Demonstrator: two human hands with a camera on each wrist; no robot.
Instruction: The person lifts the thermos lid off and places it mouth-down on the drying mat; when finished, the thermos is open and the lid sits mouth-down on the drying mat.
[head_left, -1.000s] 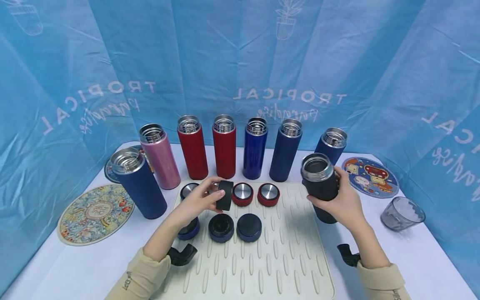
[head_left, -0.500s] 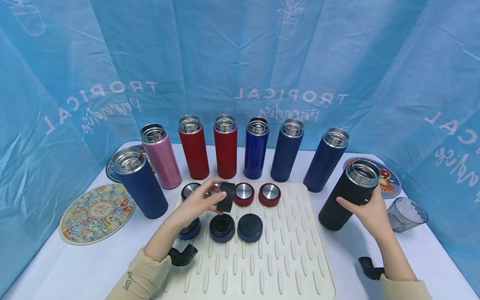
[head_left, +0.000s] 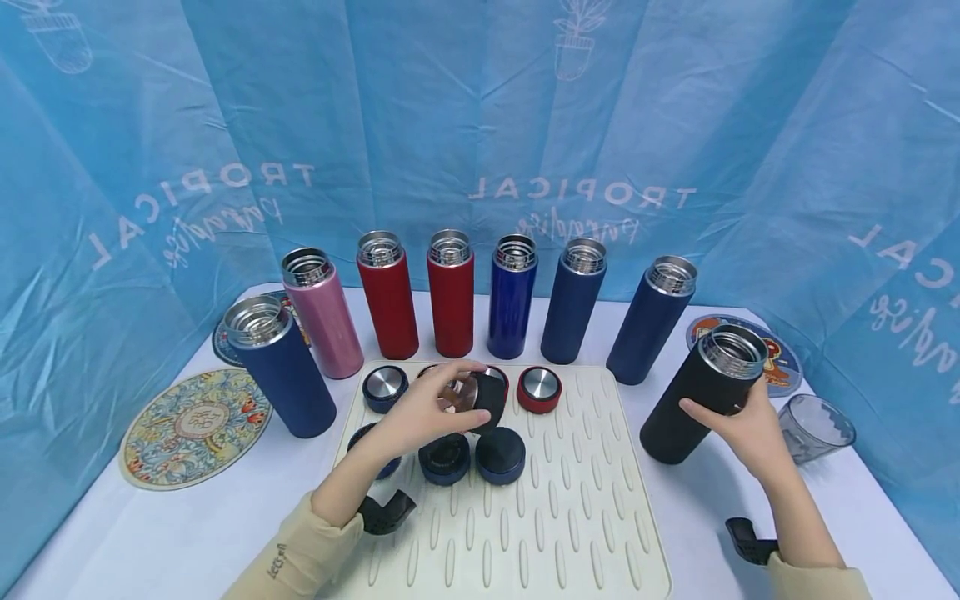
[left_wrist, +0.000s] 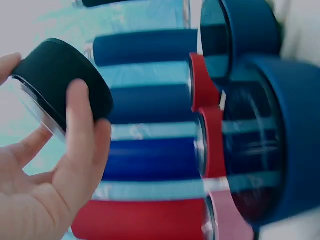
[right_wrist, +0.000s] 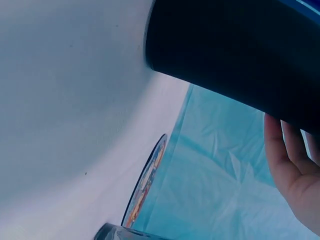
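Note:
My left hand [head_left: 420, 417] pinches a black bottle lid [head_left: 491, 402] above the pale ribbed mat [head_left: 555, 533]. In the left wrist view that lid [left_wrist: 62, 80] sits tilted between thumb and fingers, its silvery face turned partly to the hand. On the right, my right hand [head_left: 738, 433] grips an open black thermos bottle [head_left: 686, 404] round its upper body, the metal neck bare at the top. The right wrist view has the base of this bottle [right_wrist: 220, 55] at the white tabletop, with fingers [right_wrist: 280, 155] along its side.
Several dark blue lids [head_left: 500, 456] and red-rimmed lids [head_left: 539, 389] lie on the mat. Behind stands an arc of lidless bottles: pink [head_left: 324, 317], red [head_left: 387, 308] and blue [head_left: 651, 325]. A clear glass [head_left: 813, 429] and a round mat [head_left: 783, 367] are at the right.
The black bottle has gone right in my right hand, away from the blue bottle, and down to the tabletop. My left hand has shifted right with the black lid, tilting it.

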